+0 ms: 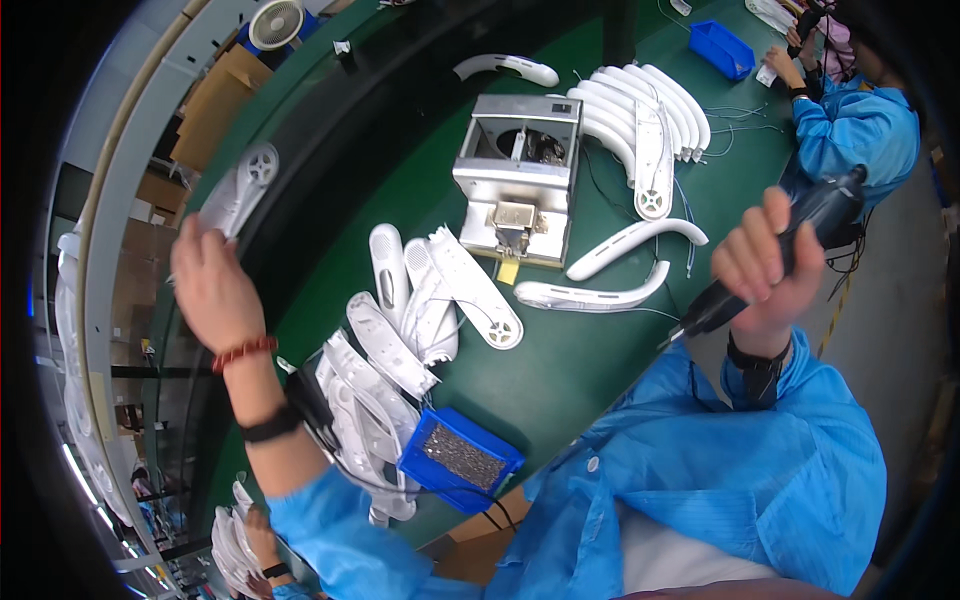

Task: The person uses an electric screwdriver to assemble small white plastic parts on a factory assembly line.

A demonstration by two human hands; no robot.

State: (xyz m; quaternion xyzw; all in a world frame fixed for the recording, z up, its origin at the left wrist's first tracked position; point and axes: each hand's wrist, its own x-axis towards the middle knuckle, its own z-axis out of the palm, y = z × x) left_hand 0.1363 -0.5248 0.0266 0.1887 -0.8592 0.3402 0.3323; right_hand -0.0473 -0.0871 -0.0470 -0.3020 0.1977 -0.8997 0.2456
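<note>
My right hand (765,265) is wrapped around a dark electric screwdriver (718,305), its tip pointing down and left past the table's near edge. Far to the left, my left hand (215,290) reaches over the dark belt, its fingers bent over the near end of a white plastic casing (235,200) with a round, spoked end. Part of that casing is hidden under the hand. Between my hands stands a silvery metal fixture (515,185) on the green table. A white casing (480,295) lies left of it, and curved white strips (630,248) lie to its right.
A blue bin of small screws (462,455) sits near the table's front edge, beside piled white shells (365,400). Curved white pieces with wires (640,110) are stacked at the back. Beyond is a blue tray (722,50). A co-worker in blue (855,135) sits at the far right.
</note>
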